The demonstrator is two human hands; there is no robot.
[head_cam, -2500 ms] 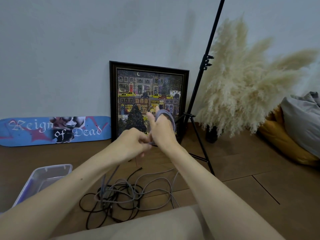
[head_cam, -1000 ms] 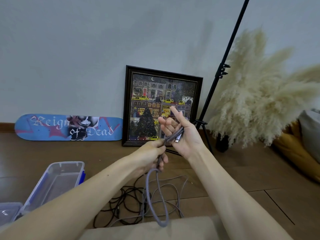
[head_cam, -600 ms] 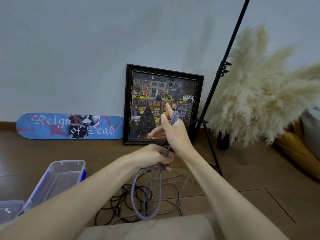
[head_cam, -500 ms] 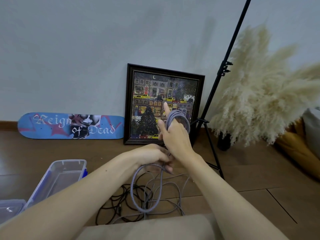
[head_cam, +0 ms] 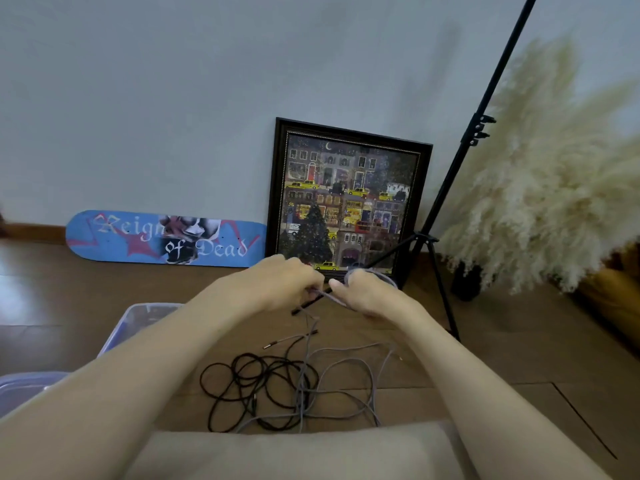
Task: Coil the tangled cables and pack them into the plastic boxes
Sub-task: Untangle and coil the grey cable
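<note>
While both hands were raised above the floor, right hand [head_cam: 372, 296] clenched a small grey cable coil [head_cam: 382, 274], left hand [head_cam: 277, 284] pinched its loose strand, probably the tail; tangled cables [head_cam: 277, 386] lay on the floor below, plastic box [head_cam: 130, 325] at left

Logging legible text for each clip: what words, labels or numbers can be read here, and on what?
"Reign of Dead": on the blue skateboard deck lying along the wall.
Framed picture: any shop signs in its street scene are too small to read.
Grey cable and plastic box: no lettering visible.
</note>
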